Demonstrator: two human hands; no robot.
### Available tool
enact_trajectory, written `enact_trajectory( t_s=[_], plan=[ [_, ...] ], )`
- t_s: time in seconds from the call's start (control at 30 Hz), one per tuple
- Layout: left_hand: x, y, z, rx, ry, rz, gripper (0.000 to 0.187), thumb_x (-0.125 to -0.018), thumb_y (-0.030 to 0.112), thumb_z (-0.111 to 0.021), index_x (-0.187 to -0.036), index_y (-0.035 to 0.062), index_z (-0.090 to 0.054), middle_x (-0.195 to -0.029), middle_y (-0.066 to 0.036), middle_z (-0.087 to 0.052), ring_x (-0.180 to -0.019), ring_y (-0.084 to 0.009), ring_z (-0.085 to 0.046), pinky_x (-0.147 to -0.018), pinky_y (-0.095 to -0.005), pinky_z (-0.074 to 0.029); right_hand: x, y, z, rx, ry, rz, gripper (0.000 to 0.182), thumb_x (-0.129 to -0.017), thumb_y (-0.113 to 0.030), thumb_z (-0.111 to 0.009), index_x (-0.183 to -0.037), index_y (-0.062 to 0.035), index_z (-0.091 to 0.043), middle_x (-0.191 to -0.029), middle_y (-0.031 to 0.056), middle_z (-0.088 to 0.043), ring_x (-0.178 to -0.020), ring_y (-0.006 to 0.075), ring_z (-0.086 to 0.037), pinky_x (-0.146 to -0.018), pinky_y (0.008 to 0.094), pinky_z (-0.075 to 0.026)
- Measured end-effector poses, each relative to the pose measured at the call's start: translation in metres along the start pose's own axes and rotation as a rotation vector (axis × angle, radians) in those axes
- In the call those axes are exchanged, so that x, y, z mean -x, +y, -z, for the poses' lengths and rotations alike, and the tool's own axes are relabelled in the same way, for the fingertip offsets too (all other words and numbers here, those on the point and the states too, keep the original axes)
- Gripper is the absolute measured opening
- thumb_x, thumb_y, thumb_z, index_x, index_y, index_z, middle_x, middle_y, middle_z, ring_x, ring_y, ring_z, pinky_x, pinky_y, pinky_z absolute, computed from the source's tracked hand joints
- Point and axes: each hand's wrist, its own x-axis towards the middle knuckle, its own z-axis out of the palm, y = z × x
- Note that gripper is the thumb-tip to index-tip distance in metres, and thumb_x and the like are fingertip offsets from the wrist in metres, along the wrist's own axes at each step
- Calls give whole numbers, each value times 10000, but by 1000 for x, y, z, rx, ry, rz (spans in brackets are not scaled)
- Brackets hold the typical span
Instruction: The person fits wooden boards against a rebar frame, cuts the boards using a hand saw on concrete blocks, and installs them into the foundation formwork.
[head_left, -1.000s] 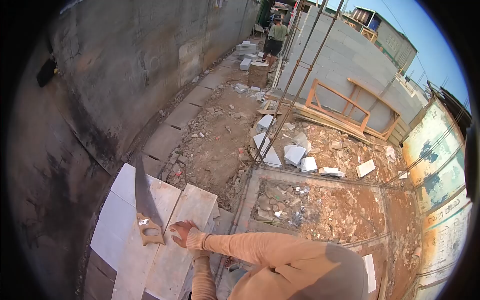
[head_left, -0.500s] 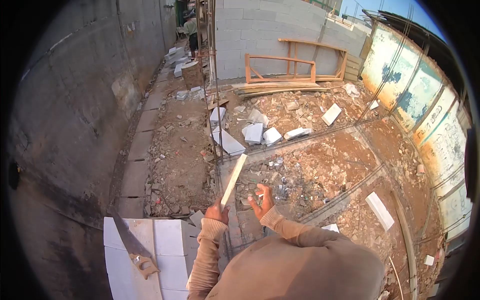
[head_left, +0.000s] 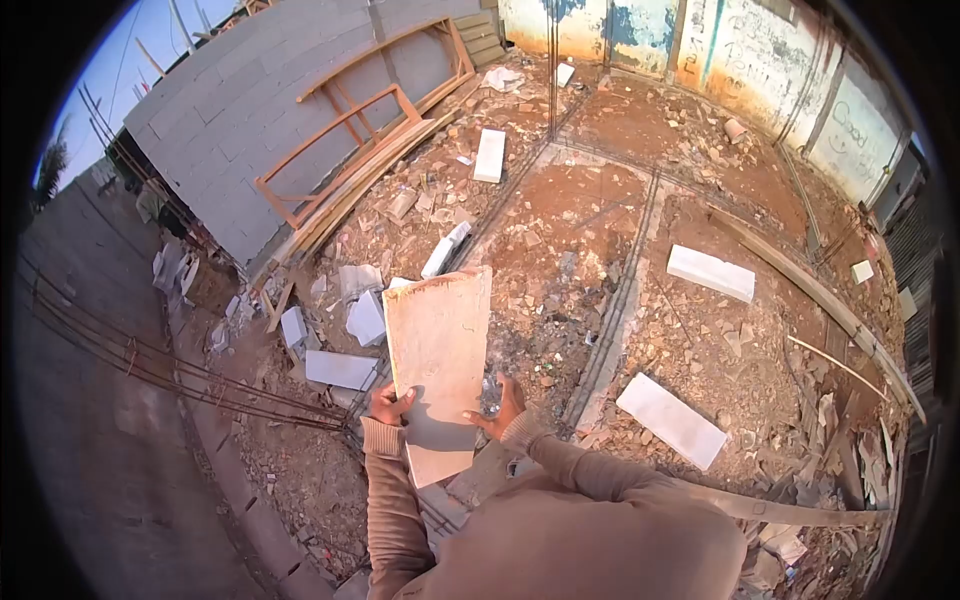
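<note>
- Basically, far L: tall dark-grey wall [head_left: 90, 430], w/ another person [head_left: 153, 205] standing near its far end.
- Next, grey block wall [head_left: 220, 140]; orange-brown wooden frame [head_left: 330, 132] leans on it, approx. upright, long timbers at its foot.
- Flat white slab-like block [head_left: 340, 370] on rubble, just L of the board.
- L hand [head_left: 388, 407]: closed on board's L edge, thumb on the near face.
- Ctr: pale-tan rectangular flat board [head_left: 437, 350], prob. wood, held up off the ground, slightly tilted, shadow across lower part.
- R hand [head_left: 498, 412]: half-open by board's R edge, thumb over the face; can't tell if it's gripping.
- R side: oblong white block [head_left: 672, 420] on rubbly ground, 2nd long white block [head_left: 711, 273] behind it.
- Far R: long weathered wooden plank [head_left: 838, 308] lying on dirt.
</note>
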Motion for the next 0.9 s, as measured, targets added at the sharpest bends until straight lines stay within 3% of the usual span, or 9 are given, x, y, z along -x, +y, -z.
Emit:
enact_trajectory(
  t_s=[0.07,0.13,0.23,0.3,0.33,0.57,0.8,0.83,0.9],
  plan=[
    [-62,0,-40,84,57,-16,192,-888,205,-749,-962,30,-726,-848,5,-685,-757,-77,-573,-666,-258,-417,-27,26,23,82,29,-106,1084,-736,-569,-849,-1428,91,-339,-1377,311,-457,-1305,415,-465,-1093,465,-406],
    [-143,-50,-40,214,-87,50,158,-887,203,-747,-873,56,-691,-806,21,-658,-748,-89,-571,-682,-266,-418,-67,42,67,-43,-8,-258,1033,-749,-579,-835,-1419,58,-374,-1339,277,-518,-1258,392,-520,-1054,451,-442],
    [-213,-23,-129,440,-259,183,228,-889,203,-740,-755,122,-573,-778,34,-612,-784,-131,-594,-762,-304,-461,-109,85,119,-168,44,-408,858,-765,-560,-831,-1317,23,-529,-1208,203,-661,-1119,322,-647,-974,420,-509],
    [-254,-14,-199,606,-31,144,171,-899,219,-729,-904,85,-624,-930,-17,-663,-891,-158,-626,-864,-345,-496,-128,99,157,-90,292,-501,736,-781,-527,-830,-1218,22,-606,-1143,183,-694,-1075,284,-670,-955,404,-521],
    [-279,-28,-213,664,-215,221,353,-932,275,-713,-1160,26,-612,-1131,-88,-666,-1020,-211,-640,-946,-386,-503,-134,106,174,-60,431,-481,687,-787,-501,-832,-1177,25,-624,-1070,167,-716,-999,268,-694,-906,385,-542],
    [-379,-61,-388,952,-525,673,591,-1016,383,-599,-1426,-16,-452,-1382,-156,-573,-1225,-296,-583,-1040,-427,-472,-164,164,297,-86,589,-897,739,-781,-612,-777,-1109,37,-646,-1030,223,-706,-939,322,-685,-839,409,-529],
    [-551,-212,-453,132,-814,816,429,-1020,319,-599,-1374,85,-543,-1339,-117,-613,-1218,-292,-589,-1003,-431,-495,-210,298,382,232,612,-1279,871,-772,-691,-706,-1260,27,-632,-1213,295,-659,-1171,396,-635,-987,449,-496],
    [-587,-259,-449,-62,-885,695,434,-992,324,-595,-1357,94,-555,-1319,-124,-631,-1215,-286,-598,-976,-433,-509,-214,318,385,216,550,-1400,882,-783,-693,-685,-1287,28,-618,-1255,294,-640,-1212,399,-612,-1019,449,-483],
    [-667,-359,-413,-907,-1114,-17,447,-936,334,-587,-1324,112,-580,-1278,-137,-666,-1208,-274,-616,-923,-437,-535,-211,388,394,254,447,-1608,888,-805,-695,-650,-1307,36,-605,-1296,287,-622,-1249,407,-588,-1052,455,-471]
  ],
)
